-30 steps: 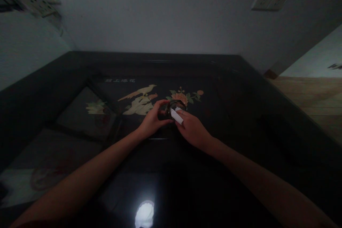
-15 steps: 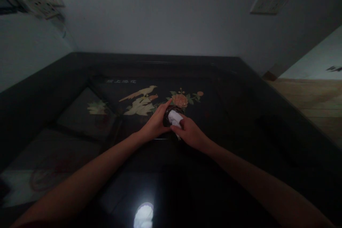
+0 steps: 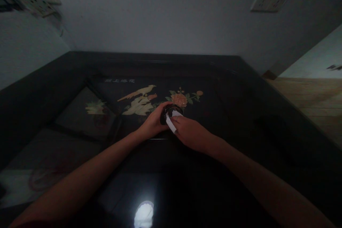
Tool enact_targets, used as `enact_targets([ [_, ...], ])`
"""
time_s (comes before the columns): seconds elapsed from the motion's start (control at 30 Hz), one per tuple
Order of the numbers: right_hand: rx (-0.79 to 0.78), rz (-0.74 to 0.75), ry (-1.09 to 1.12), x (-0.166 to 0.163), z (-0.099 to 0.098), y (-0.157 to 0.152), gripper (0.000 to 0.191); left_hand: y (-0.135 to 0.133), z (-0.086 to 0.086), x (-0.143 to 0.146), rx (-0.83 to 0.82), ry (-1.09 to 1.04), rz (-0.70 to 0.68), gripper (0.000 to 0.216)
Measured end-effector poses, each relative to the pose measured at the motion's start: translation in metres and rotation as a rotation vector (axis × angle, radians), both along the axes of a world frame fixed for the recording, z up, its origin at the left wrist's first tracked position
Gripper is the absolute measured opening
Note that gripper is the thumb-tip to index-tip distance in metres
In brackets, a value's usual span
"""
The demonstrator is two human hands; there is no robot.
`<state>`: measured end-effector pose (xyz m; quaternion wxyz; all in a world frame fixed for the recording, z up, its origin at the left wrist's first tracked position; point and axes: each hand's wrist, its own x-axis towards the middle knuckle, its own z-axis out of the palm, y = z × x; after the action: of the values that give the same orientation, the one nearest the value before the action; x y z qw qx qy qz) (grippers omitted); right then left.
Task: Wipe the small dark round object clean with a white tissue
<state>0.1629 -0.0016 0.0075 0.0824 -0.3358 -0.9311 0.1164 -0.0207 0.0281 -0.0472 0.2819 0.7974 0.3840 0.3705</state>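
The left hand (image 3: pixel 154 121) is curving partly open around the side of a small dark cup (image 3: pixel 169 108), its thumb resting on the near side and its fingers reaching around the far side. The right hand (image 3: pixel 194 134) is closing more tightly, pinching a white tissue (image 3: pixel 171 124) between thumb and fingers; whether any fingertip is also touching the cup is too dim to tell.

The cup is sitting between the two hands, just right of the left palm and just beyond the right hand, up and to its left. The left hand is plainly the nearer, pressing against the wall, while the right is leaning in over the rim. The tissue's longer visible strip is slanting from the cup's mouth down toward the near right, crossing the rim; how deep it is reaching inside is hidden.

Beneath, the dark glossy surface (image 3: pixel 128 185) is carrying a bird picture (image 3: pixel 139 101) left of the cup, and a flower picture (image 3: pixel 179 99) is showing just beyond it.
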Motion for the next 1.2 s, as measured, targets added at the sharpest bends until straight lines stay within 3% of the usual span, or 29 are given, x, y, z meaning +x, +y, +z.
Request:
enact_targets([
  [0.17,0.195,0.121,-0.152,0.007,0.003,0.006,0.03,0.004,0.0,-0.002,0.052,0.041,-0.027,0.071],
  [0.33,0.299,0.148,-0.152,0.009,0.001,0.005,0.031,0.004,-0.002,-0.003,0.048,0.038,-0.062,0.072],
  [0.47,0.232,0.071,-0.132,0.007,-0.006,-0.007,0.033,0.003,-0.004,-0.002,0.034,0.031,-0.073,0.072],
  [0.7,-0.062,-0.235,0.28,-0.013,-0.027,-0.033,0.047,0.002,-0.003,-0.001,0.061,0.054,-0.095,0.07],
  [0.8,-0.126,-0.296,0.407,-0.02,-0.033,-0.035,0.051,0.003,-0.004,-0.001,0.07,0.058,-0.085,0.073],
  [0.93,-0.04,-0.194,0.297,-0.015,-0.033,-0.029,0.052,0.005,-0.006,-0.002,0.068,0.04,-0.053,0.071],
  [1.07,0.156,0.043,0.022,0.007,-0.024,-0.015,0.044,0.006,-0.004,-0.002,0.047,0.03,-0.085,0.07],
  [1.2,0.272,0.236,-0.091,0.029,-0.013,0.001,0.037,0.004,-0.003,-0.001,0.025,0.032,-0.107,0.071],
])
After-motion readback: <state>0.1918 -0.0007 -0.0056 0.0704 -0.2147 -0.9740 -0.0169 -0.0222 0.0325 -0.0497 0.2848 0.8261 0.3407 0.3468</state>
